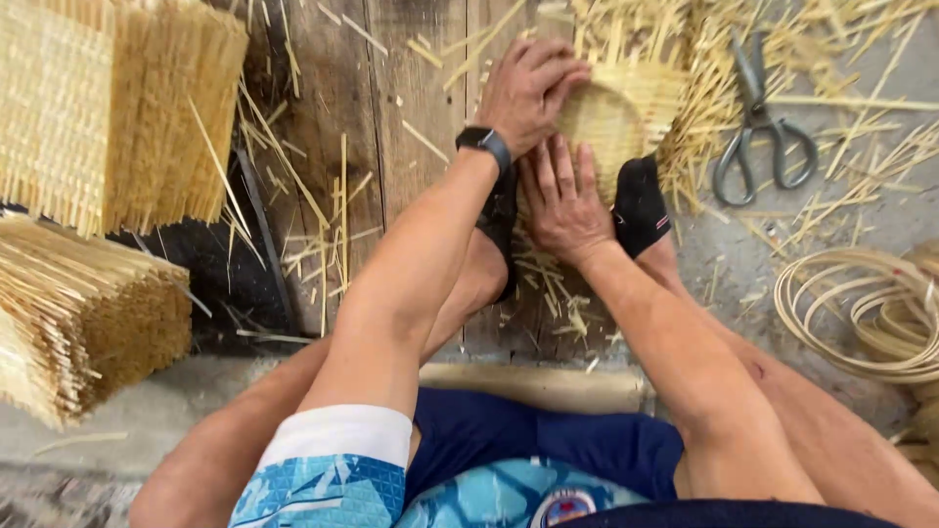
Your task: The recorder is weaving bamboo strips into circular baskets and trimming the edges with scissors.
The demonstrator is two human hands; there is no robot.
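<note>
A small round woven pale-bamboo mat [611, 122] w/ loose strip ends is pinned to the wooden floor planks [391, 117]. Left hand [528, 93] is curled over its near-left rim; right hand [565, 200] is pressed flat, fingers spread, just below it. Judged light, springy, fray-prone; best gripped at the rim. Grey metal scissors [758, 127] lie well right.

Bare wooden floor [411, 88] lies open left of the hands. Scissors [763, 127] and loose bamboo strips [704, 59] crowd the right; stacked woven mats [108, 108] block the far left; coiled rattan [861, 313] blocks the right edge.
</note>
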